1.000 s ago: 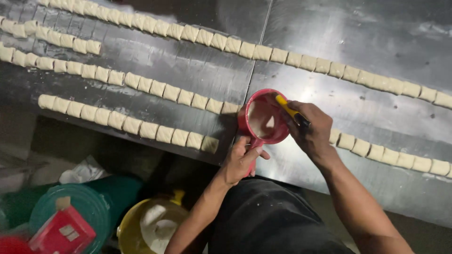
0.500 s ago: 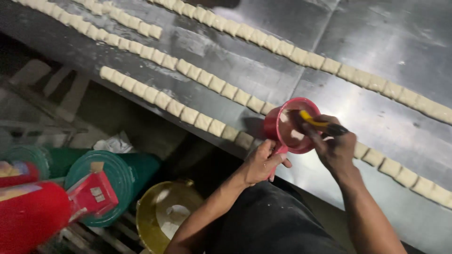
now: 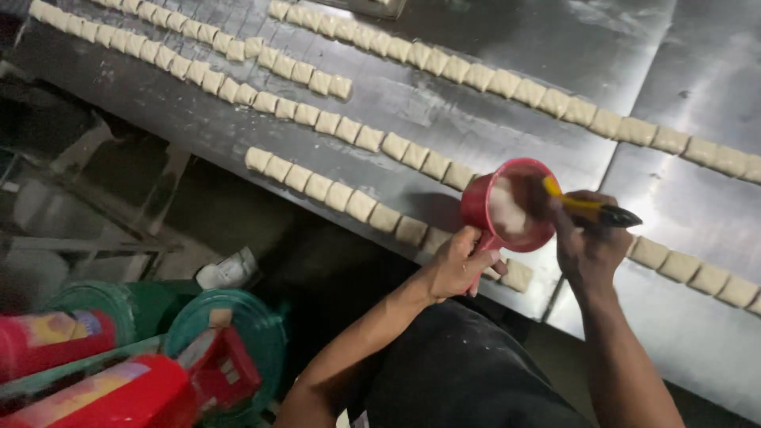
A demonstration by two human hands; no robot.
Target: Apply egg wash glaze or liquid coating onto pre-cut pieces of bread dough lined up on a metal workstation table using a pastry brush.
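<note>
Fingers of our left hand point(image 3: 458, 265) are closed around the handle of the red cup point(image 3: 511, 208), at seven o'clock of it; our right hand point(image 3: 588, 238) grips tightly a yellow-handled tool point(image 3: 583, 208) reaching into the cup from three o'clock.

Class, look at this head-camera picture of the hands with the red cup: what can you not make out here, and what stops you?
- Head view: the working end of the yellow-handled tool is hidden inside the red cup.
- The cup's handle is covered by the left hand.
- The nearest dough row passes behind the cup and right hand.
- The red containers are blurred and cut off by the frame's bottom edge.
</note>
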